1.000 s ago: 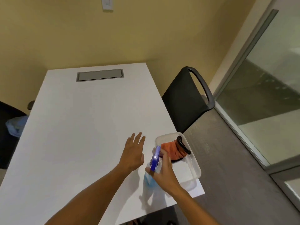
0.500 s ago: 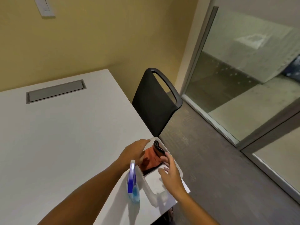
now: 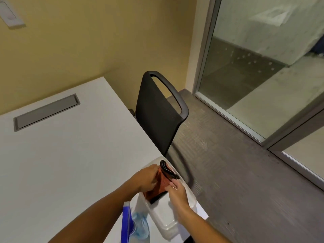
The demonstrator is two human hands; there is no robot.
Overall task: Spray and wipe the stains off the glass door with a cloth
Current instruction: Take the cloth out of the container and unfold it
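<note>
Orange cloth point(image 3: 160, 184) with a black edge sits in the clear plastic tub point(image 3: 184, 193) at the near right corner of the white table point(image 3: 70, 155). Head view, only view: both hands are now in the tub. Left hand point(image 3: 146, 178) curls its fingers over the cloth's left side and grips it. Right hand point(image 3: 176, 189) touches the cloth's right edge with its fingertips; whether they pinch it, cannot tell. A second ago the right hand held the spray bottle point(image 3: 133, 223) and the left hand hovered flat over the table, nothing in it. Half a second ago the bottle was already set down and both hands were reaching in. Now the bottle stands upright on the table just beside the tub's near left, untouched.

Camera has swung right too, so the glass door point(image 3: 254, 71) shows more, pale spots visible low on the pane, well apart from the table. Black chair point(image 3: 156, 120) stands between table and door.

Judgement: pickup of the cloth is underway, spraying and wiping not yet started. Bottle needs grabbing again before going to the door.
</note>
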